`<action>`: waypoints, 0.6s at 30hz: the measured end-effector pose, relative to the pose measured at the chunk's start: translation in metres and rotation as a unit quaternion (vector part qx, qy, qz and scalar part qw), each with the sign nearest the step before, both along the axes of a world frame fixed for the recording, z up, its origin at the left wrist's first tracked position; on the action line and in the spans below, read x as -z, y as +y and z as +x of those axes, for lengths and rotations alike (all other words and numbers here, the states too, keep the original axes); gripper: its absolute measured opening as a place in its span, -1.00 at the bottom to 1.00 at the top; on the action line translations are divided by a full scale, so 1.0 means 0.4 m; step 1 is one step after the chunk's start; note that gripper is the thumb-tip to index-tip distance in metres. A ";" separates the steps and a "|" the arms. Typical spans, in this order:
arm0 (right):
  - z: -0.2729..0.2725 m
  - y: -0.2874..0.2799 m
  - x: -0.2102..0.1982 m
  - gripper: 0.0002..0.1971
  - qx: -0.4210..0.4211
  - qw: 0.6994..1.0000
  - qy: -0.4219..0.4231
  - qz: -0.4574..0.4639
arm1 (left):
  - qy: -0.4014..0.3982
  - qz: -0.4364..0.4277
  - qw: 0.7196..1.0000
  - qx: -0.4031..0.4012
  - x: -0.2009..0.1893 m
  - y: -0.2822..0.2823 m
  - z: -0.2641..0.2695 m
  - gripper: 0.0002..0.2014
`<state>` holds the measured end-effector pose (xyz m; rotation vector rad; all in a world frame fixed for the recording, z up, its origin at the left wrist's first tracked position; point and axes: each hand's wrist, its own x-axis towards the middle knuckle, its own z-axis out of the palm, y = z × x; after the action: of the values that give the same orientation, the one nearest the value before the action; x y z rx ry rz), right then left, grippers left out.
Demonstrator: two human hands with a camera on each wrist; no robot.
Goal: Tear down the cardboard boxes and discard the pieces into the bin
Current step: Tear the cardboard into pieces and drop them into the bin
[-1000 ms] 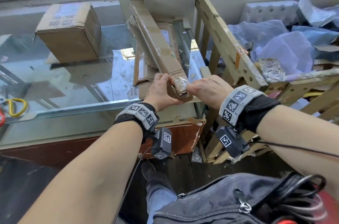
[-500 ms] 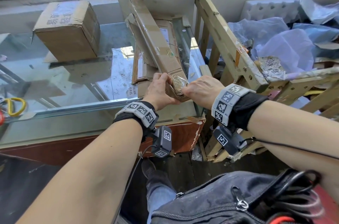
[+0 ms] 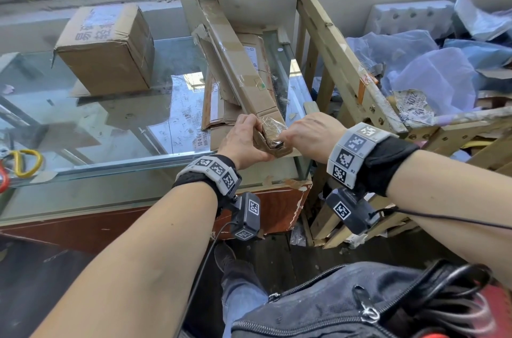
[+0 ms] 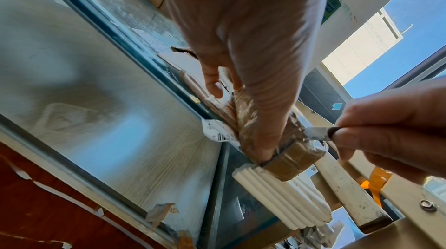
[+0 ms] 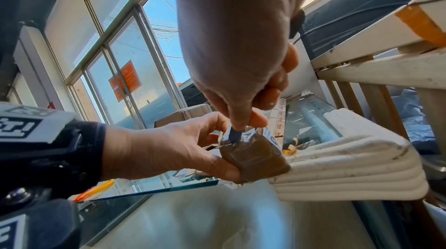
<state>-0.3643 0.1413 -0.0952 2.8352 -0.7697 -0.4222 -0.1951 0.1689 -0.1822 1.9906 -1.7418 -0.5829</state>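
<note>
Meanwhile, at the glass counter's (image 3: 116,127) five-o'clock corner, the left hand (image 3: 243,141) clamps the long taped box (image 3: 241,74) steady so the right hand (image 3: 313,132), pinching a small blade (image 4: 316,133), can slit its end tape.

Very little has moved in the last second. Your right hand (image 3: 310,135) drifted slightly left along the taped end (image 3: 273,130) of the long cardboard box (image 3: 243,80), then eased back part of the way. Its fingertips have dropped from the top of that end toward the near corner. That is where the small blade (image 4: 316,134) you pinch now meets the tape. Your right wrist followed with the same small swing. Your left hand (image 3: 243,143) has settled a touch lower on the box's left side, and the near end of the box has tipped a shade toward you. Whether the tape has parted any further cannot be told.
</note>
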 end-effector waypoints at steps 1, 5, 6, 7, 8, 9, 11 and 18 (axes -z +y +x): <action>0.003 0.000 0.001 -0.75 -0.004 1.000 0.005 -0.007 | -0.002 0.005 1.000 0.000 -0.001 -0.001 0.001 -0.40; 0.013 -0.002 0.011 -0.77 -0.019 0.999 0.037 -0.027 | -0.004 0.015 1.000 0.000 -0.002 -0.003 0.000 -0.40; 0.013 -0.001 0.011 -0.77 -0.020 0.999 0.039 -0.028 | -0.004 0.015 1.000 0.000 -0.003 -0.003 -0.001 -0.40; 0.013 0.000 0.009 -0.76 -0.021 0.999 0.039 -0.028 | -0.004 0.016 1.000 0.001 -0.004 -0.003 -0.001 -0.40; 0.012 0.002 0.005 -0.76 -0.022 0.999 0.039 -0.028 | -0.002 0.019 1.000 0.001 -0.004 -0.004 -0.001 -0.40; 0.010 0.003 0.000 -0.76 -0.021 0.999 0.040 -0.027 | -0.001 0.022 1.000 0.001 -0.004 -0.005 -0.001 -0.40; 0.005 0.000 -0.011 -0.76 -0.017 0.998 0.047 -0.029 | 0.000 0.025 1.000 0.000 -0.003 -0.006 0.001 -0.41; 0.011 -0.008 -0.012 -0.74 -0.010 0.996 0.080 -0.035 | -0.001 0.031 1.000 -0.002 -0.004 -0.009 -0.001 -0.41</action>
<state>-0.3600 0.1380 -0.0906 2.7017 -0.7103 -0.5970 -0.1955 0.1652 -0.1808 2.0361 -1.7416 -0.6412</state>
